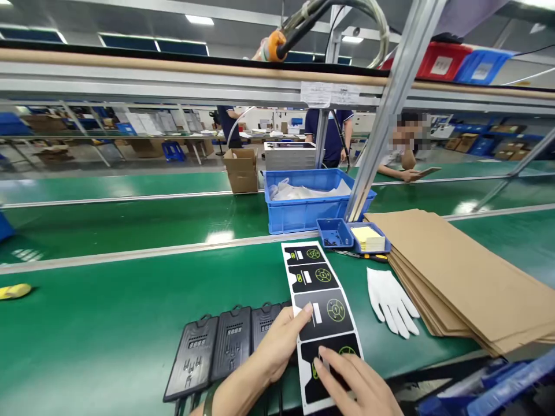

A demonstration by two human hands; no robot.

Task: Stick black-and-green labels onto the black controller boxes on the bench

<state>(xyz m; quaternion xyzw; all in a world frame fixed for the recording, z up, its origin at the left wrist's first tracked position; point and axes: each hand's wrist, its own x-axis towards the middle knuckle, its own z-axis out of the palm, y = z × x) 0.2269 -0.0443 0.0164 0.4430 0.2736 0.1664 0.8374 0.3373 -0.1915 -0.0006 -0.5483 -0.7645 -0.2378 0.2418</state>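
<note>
A white-backed strip of black labels (pixel 322 315) with yellow-green ring marks lies lengthwise in front of me. My left hand (pixel 284 341) pinches its left edge, thumb on top beside the third label. Over the nearest label is my right hand (pixel 351 378), its fingers apart and the fingertips at the label's surface; nothing shows gripped in it. Several black plastic device housings (pixel 234 341) with digit windows and cables stand side by side to the left, partly hidden behind my left hand and the strip.
A white glove (pixel 391 303) and stacked cardboard sheets (pixel 468 271) lie right. Beyond the strip are a small blue tray (pixel 335 233), yellow paper pads (pixel 367 238), a screwdriver (pixel 376 257) and a large blue bin (pixel 299 215). A metal post (pixel 388 115) rises behind. A person sits across the bench.
</note>
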